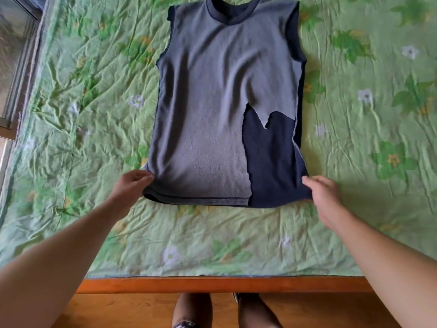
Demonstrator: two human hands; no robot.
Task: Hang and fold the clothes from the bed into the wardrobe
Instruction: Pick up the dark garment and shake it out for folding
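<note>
Our feet (pixel 192 308) stand on the wooden floor (pixel 118 308), just short of the orange-brown wooden bed rail (pixel 212 284). Beyond it, on the crumpled green floral bedsheet (pixel 71 119), the sleeveless grey-and-navy knit top (pixel 208 102) lies spread flat with its neck away from us. Our left grip (pixel 131 185) pinches the left hem corner and our right grip (pixel 324 192) is clamped on the right corner, fingers curled into the cloth. We judge the folding barely begun: the top is laid out but unfolded, and no wardrobe is in sight, so stowing remains.
</note>
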